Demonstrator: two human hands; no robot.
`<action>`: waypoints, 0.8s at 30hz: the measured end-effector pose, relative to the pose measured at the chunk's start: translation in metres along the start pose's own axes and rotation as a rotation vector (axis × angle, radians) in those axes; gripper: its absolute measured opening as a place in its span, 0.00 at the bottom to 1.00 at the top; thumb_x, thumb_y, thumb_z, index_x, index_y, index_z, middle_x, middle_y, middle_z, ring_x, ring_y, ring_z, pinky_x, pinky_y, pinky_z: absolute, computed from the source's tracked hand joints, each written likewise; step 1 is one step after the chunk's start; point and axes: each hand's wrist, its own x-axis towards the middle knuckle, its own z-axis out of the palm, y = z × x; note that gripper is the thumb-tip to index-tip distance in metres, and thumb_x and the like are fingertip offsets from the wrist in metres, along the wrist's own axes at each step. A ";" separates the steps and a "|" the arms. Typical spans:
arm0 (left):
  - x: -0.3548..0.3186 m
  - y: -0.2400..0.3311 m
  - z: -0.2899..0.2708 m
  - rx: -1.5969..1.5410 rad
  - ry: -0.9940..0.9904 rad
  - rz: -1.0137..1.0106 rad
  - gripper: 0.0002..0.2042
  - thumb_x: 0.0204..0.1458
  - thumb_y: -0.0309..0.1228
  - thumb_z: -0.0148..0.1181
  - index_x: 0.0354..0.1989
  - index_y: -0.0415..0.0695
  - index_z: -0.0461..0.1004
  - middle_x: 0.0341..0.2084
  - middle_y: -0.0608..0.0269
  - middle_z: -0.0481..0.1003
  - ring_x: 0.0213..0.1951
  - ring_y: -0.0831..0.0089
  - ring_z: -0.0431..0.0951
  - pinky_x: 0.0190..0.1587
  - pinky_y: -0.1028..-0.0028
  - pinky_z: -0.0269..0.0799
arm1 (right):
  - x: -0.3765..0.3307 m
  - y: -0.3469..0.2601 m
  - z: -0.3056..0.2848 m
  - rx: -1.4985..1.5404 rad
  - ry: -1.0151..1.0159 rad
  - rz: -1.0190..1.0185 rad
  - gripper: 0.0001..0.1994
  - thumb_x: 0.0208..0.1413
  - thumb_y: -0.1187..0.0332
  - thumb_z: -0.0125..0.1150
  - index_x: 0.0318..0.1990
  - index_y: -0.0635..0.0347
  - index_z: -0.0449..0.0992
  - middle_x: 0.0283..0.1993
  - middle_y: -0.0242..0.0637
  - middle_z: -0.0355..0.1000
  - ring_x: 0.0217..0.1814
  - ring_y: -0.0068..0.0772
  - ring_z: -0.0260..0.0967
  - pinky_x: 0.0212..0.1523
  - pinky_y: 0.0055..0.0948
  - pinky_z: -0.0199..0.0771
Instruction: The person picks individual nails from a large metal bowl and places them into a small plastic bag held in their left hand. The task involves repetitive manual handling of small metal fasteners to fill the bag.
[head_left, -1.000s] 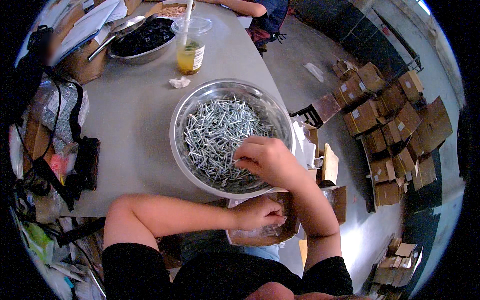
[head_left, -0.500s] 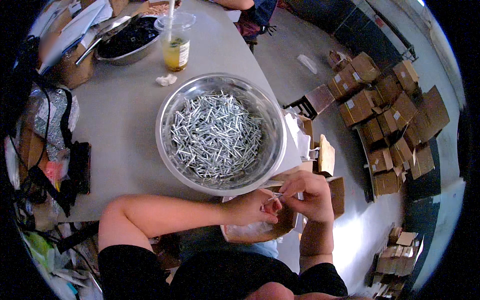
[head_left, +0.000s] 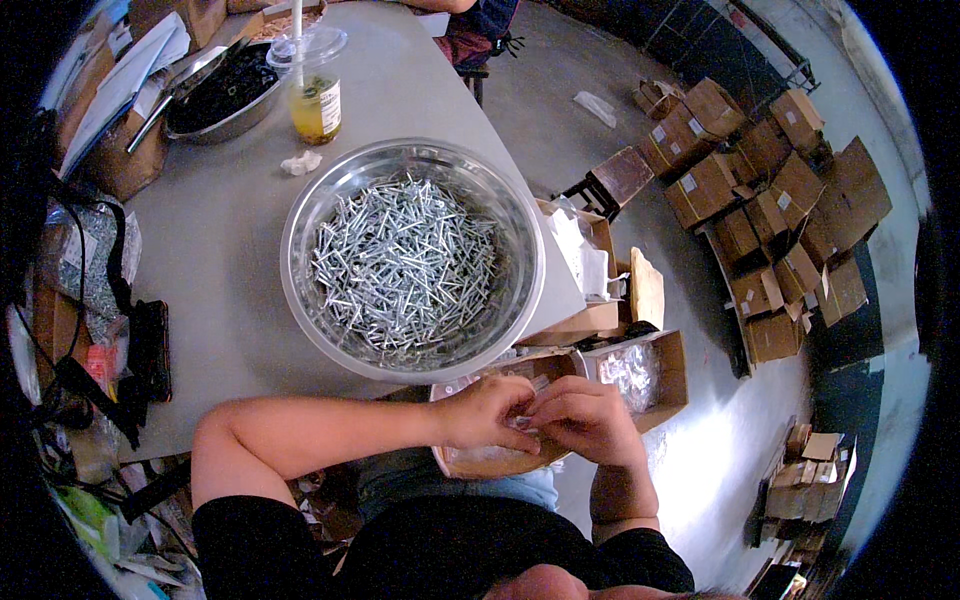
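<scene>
I find both hands together just below the bowl's near edge, over an open carton (head_left: 505, 464) at the person's lap. The left hand (head_left: 482, 412) is half curled, palm turned inward, its thumb and fingers bent toward the other hand. The right hand (head_left: 588, 415) reaches across from the right, fingers bent and tips meeting the left fingers. A small pale piece shows at the meeting point; I cannot tell what it is, or which hand grips it.

I record the slender silver fasteners (head_left: 405, 262) heaped in a wide steel bowl (head_left: 518, 262), which stands on the grey table (head_left: 225, 270) near its corner. Neither hand is inside the bowl. The carton below the hands contains clear plastic, partly hidden by the fingers. A second open carton (head_left: 670, 372), just to the right, also contains clear plastic (head_left: 630, 374).

Beyond the bowl I note a crumpled white tissue (head_left: 301, 163) and a lidded clear cup (head_left: 316, 108) with a straw and yellowish drink. Farther left sits a metal basin (head_left: 232, 126) of black pieces, with a metal scoop (head_left: 200, 70) leaning across it. Another person's arm (head_left: 440, 4) shows at the top edge. On the right, brown boxes (head_left: 750, 235) stand piled, well apart from the table.
</scene>
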 end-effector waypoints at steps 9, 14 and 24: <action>0.000 0.002 0.003 -0.074 0.000 0.102 0.22 0.45 0.45 0.70 0.35 0.37 0.73 0.30 0.54 0.75 0.34 0.65 0.77 0.39 0.67 0.71 | 0.002 -0.006 0.004 -0.177 -0.009 -0.066 0.12 0.39 0.74 0.72 0.35 0.60 0.80 0.42 0.42 0.73 0.45 0.41 0.73 0.44 0.35 0.74; 0.001 0.002 0.004 -0.028 0.095 0.104 0.21 0.52 0.45 0.64 0.40 0.36 0.71 0.30 0.52 0.75 0.34 0.65 0.77 0.42 0.67 0.71 | 0.005 -0.007 0.008 -0.292 0.035 -0.139 0.12 0.36 0.74 0.71 0.32 0.61 0.76 0.43 0.43 0.72 0.44 0.43 0.72 0.45 0.38 0.73; 0.001 0.009 -0.002 -0.049 0.313 0.038 0.05 0.55 0.27 0.56 0.37 0.38 0.70 0.27 0.60 0.73 0.31 0.75 0.73 0.36 0.73 0.69 | -0.011 0.011 0.014 -0.143 0.223 0.305 0.08 0.47 0.72 0.67 0.33 0.61 0.74 0.34 0.44 0.75 0.33 0.47 0.75 0.35 0.36 0.77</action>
